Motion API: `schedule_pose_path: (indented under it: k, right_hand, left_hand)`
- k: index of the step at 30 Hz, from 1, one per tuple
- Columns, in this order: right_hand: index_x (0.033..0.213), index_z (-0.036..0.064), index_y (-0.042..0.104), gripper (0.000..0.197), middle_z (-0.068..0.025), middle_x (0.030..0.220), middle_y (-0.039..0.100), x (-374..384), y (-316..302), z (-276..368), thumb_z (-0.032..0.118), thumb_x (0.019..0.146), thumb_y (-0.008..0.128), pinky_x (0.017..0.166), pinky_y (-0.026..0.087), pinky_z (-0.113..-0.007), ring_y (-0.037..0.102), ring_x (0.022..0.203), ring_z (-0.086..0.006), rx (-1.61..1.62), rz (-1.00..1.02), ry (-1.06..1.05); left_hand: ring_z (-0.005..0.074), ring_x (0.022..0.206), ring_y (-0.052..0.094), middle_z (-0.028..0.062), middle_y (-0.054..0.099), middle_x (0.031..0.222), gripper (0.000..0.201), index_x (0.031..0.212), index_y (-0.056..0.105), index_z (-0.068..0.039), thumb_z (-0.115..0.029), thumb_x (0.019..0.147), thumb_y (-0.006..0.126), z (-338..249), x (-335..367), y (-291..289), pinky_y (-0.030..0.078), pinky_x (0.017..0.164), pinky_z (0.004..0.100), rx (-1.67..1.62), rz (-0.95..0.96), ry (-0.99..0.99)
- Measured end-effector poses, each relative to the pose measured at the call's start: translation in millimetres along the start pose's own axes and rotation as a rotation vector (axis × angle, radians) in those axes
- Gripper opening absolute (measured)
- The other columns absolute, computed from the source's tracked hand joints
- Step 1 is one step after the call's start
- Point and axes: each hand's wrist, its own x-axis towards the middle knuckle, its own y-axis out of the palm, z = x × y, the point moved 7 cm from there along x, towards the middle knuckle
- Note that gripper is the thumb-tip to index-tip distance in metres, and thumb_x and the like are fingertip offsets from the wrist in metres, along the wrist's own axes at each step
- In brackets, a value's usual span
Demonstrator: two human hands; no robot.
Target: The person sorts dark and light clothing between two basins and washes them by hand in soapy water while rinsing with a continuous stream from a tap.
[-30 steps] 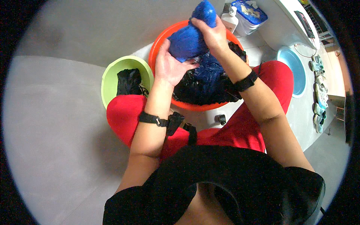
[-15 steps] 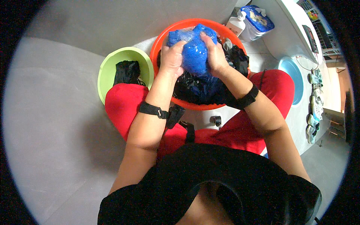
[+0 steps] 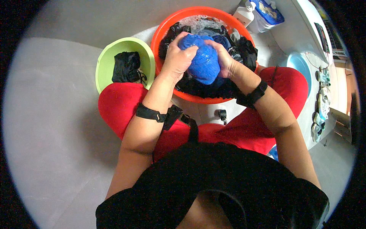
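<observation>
Both my hands grip a wet blue cloth [image 3: 206,65], bunched into a rounded lump above an orange-red basin [image 3: 159,32]. On its left side my left hand [image 3: 180,57] is closed, with the thumb pressed across the top. My right hand [image 3: 224,59] wraps the right side, its fingers partly hidden behind the bundle. Dark wet clothes [image 3: 198,88] fill the basin beneath, and suds [image 3: 200,23] float along the far edge. What kind of garment the blue cloth is cannot be made out.
A green basin [image 3: 105,72] holding black clothing [image 3: 127,65] stands at left. A white bottle [image 3: 244,15] and a lidded tub [image 3: 265,21] sit at the far right, near a white cabinet. Farther right are a light-blue basin [image 3: 299,63] and several shoes [image 3: 323,99].
The blue cloth has been gathered into a tighter, rounder lump. My left hand has shifted right over it, and suds at the basin's far side now show.
</observation>
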Motion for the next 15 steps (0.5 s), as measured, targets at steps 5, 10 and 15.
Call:
schedule_pose_path:
  k: [5, 10, 15]
  right_hand:
    - [0.125, 0.0105, 0.050, 0.057, -0.0142, 0.117, 0.060, 6, 7, 1, 0.050, 0.084, 0.053, 0.093, 0.046, -0.047, 0.062, 0.100, -0.0289, -0.038, 0.068, -0.004]
    - [0.132, 0.0114, 0.042, 0.069, -0.0134, 0.128, 0.051, 5, 55, 19, 0.058, 0.084, 0.055, 0.098, 0.040, -0.050, 0.054, 0.114, -0.0272, -0.110, 0.151, -0.262]
    - [0.142, 0.0071, 0.027, 0.086, -0.0166, 0.139, 0.037, 6, 64, 5, 0.058, 0.081, 0.060, 0.098, 0.039, -0.047, 0.042, 0.123, -0.0375, -0.432, 0.127, -0.213]
  left_hand:
    - [0.0163, 0.086, 0.057, 0.0083, 0.060, 0.098, 0.043, 0.112, 0.056, 0.000, -0.009, 0.071, 0.064, 2, 6, -14, 0.047, 0.080, 0.0302, 0.034, -0.149, 0.007]
    - [0.0162, 0.080, 0.058, 0.0071, 0.060, 0.092, 0.041, 0.108, 0.055, -0.001, -0.007, 0.069, 0.064, -52, 6, -51, 0.049, 0.074, 0.0296, 0.041, -0.348, 0.226]
    - [0.0302, 0.091, 0.056, 0.0125, 0.053, 0.096, 0.036, 0.095, 0.062, -0.011, -0.016, 0.061, 0.071, -135, -27, -112, 0.046, 0.084, 0.0396, 0.775, -0.635, 0.711]
